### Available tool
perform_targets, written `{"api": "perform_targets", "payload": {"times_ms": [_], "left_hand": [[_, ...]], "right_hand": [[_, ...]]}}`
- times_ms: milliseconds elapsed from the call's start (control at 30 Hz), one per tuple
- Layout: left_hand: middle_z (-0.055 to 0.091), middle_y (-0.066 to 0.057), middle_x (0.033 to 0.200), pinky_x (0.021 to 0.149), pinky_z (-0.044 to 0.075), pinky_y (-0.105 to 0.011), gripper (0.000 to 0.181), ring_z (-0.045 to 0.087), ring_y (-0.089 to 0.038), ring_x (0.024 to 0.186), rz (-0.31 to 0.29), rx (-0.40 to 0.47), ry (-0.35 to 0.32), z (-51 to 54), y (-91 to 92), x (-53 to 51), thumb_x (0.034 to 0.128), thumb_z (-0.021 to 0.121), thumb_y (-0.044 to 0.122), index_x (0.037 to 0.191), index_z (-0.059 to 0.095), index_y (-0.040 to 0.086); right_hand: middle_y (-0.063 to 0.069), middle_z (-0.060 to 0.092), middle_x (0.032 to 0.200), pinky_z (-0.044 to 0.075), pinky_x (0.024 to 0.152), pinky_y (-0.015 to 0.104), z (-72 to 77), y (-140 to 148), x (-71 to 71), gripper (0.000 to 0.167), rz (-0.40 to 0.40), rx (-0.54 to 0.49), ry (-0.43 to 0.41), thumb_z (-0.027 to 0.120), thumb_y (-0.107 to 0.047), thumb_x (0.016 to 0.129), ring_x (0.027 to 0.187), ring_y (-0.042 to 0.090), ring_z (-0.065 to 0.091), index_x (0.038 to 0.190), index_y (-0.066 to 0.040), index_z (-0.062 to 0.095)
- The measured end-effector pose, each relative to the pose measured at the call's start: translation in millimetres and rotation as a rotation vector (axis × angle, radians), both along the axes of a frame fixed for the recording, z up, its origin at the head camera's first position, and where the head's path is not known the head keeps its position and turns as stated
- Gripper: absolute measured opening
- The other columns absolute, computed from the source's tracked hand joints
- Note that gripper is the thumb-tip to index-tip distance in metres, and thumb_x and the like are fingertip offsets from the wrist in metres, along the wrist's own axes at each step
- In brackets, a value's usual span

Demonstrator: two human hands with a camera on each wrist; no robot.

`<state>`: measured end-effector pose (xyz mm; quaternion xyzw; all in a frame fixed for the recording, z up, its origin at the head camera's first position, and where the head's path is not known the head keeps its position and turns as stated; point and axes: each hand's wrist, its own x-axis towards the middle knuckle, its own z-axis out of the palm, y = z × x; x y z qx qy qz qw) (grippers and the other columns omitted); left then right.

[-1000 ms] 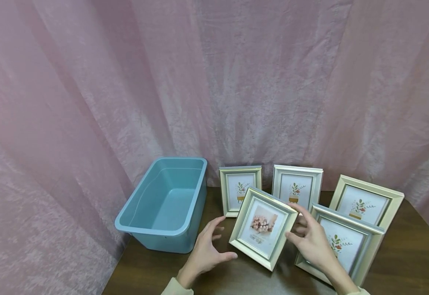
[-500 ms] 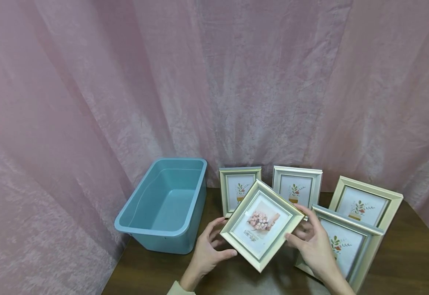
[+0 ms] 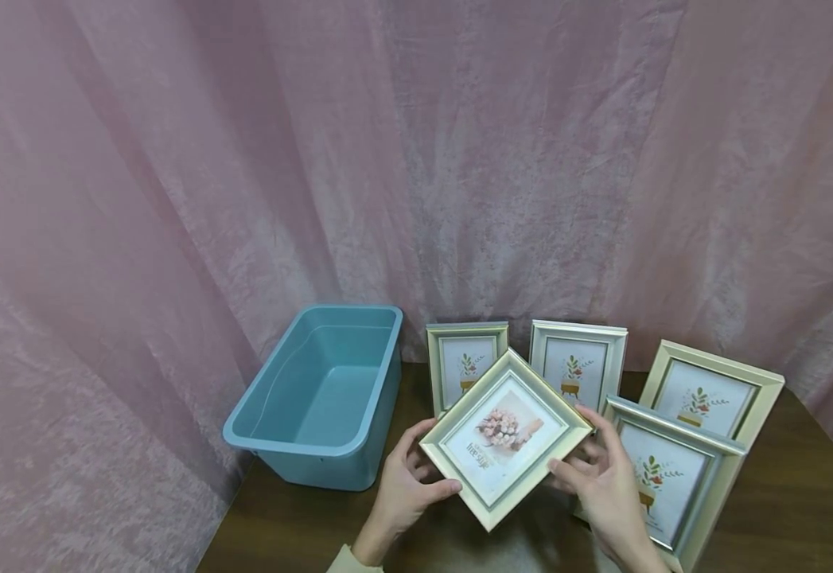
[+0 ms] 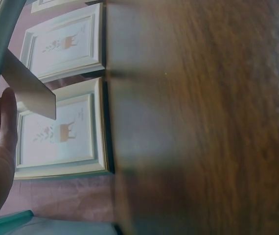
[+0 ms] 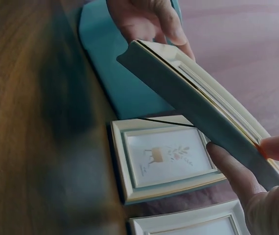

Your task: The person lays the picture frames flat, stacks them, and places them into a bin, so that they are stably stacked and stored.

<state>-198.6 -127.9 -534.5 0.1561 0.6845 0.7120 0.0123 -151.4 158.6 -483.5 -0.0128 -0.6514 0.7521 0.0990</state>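
A cream picture frame point(image 3: 504, 439) with a bouquet print is held up in front of me, turned corner-down and apart from the table. My right hand point(image 3: 608, 482) pinches its right corner, thumb on the front and fingers behind. At the opposite corner, my left hand point(image 3: 403, 482) holds it with the thumb at the front edge and the other fingers partly hidden behind. The left wrist view shows the back stand point(image 4: 32, 88) sticking out behind this frame.
A blue plastic bin point(image 3: 323, 398) stands to the left on the wooden table point(image 3: 803, 509). Behind are a small gold frame point(image 3: 459, 366) and a white frame point(image 3: 577, 366). Two larger frames overlap at the right, a silver-edged one point(image 3: 663, 477) before a cream one point(image 3: 706, 390). Pink curtain point(image 3: 495, 159) hangs behind.
The bouquet frame has rotated clockwise and shifted slightly left. My left hand, earlier apart from it, now holds its left corner. The bin and the other frames have stayed put.
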Motion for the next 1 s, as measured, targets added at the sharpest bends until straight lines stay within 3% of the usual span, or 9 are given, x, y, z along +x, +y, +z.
{"api": "perform_targets", "payload": {"times_ms": [200,367,467,600,733,867,1000], "left_hand": [[0.055,-0.030,0.155,0.093,0.065,-0.029,0.098,0.072,-0.008,0.117,-0.042,-0.004,0.013,-0.1,-3.7,-1.0,0.0754,0.097,-0.003,0.159,0.047,0.004],[0.055,-0.038,0.151,0.088,0.067,-0.033,0.101,0.077,-0.014,0.113,-0.109,0.026,-0.015,-1.1,-9.1,-1.5,0.0767,0.098,0.002,0.161,0.043,0.002],[0.055,-0.040,0.149,0.086,0.067,-0.034,0.103,0.078,-0.015,0.112,-0.142,0.039,-0.015,-2.1,-11.6,-1.9,0.0772,0.099,0.009,0.162,0.042,0.000],[0.059,-0.033,0.152,0.101,0.061,-0.026,0.103,0.072,-0.009,0.123,-0.130,0.028,0.065,-5.1,-14.0,-2.5,0.0756,0.101,0.016,0.160,0.045,-0.002],[0.067,-0.016,0.148,0.110,0.053,-0.021,0.099,0.067,-0.008,0.129,-0.135,0.055,0.168,-9.3,-15.5,-3.6,0.0767,0.101,0.017,0.158,0.049,-0.005],[0.068,-0.002,0.147,0.112,0.054,-0.024,0.097,0.067,-0.011,0.132,-0.225,0.153,0.215,-12.5,-15.6,-5.6,0.0819,0.097,0.013,0.159,0.043,-0.011],[0.064,0.002,0.151,0.114,0.054,-0.026,0.096,0.066,-0.012,0.135,-0.283,0.196,0.227,-13.4,-14.4,-6.2,0.0859,0.091,0.009,0.162,0.035,-0.012]], "right_hand": [[-0.013,0.075,0.116,0.069,0.073,0.039,-3.4,-3,3.4,0.088,-0.006,-0.064,-0.030,0.073,0.021,0.087,0.095,0.016,0.083,0.155,-0.026,0.044],[-0.010,0.074,0.118,0.069,0.075,0.042,-6.8,-5,7.4,0.089,-0.025,-0.092,-0.059,0.071,0.024,0.086,0.096,0.017,0.082,0.158,-0.020,0.041],[0.007,0.070,0.129,0.069,0.078,0.043,-8.7,-7,10.2,0.091,-0.046,-0.090,-0.099,0.069,0.025,0.086,0.098,0.017,0.082,0.160,-0.018,0.037],[0.027,0.056,0.143,0.069,0.079,0.044,-11.6,-8,14.5,0.091,-0.073,-0.097,-0.155,0.067,0.025,0.087,0.096,0.017,0.082,0.157,-0.024,0.038],[0.015,0.059,0.136,0.069,0.078,0.044,-15.1,-8,18.4,0.090,-0.070,-0.135,-0.148,0.067,0.025,0.087,0.097,0.018,0.080,0.155,-0.026,0.039],[-0.001,0.068,0.123,0.069,0.076,0.044,-18.7,-7,22.3,0.088,-0.032,-0.181,-0.096,0.067,0.024,0.087,0.097,0.021,0.081,0.156,-0.024,0.039],[-0.006,0.072,0.119,0.069,0.075,0.044,-21.2,-6,24.4,0.087,-0.007,-0.211,-0.073,0.066,0.023,0.087,0.095,0.023,0.082,0.154,-0.025,0.040]]}}
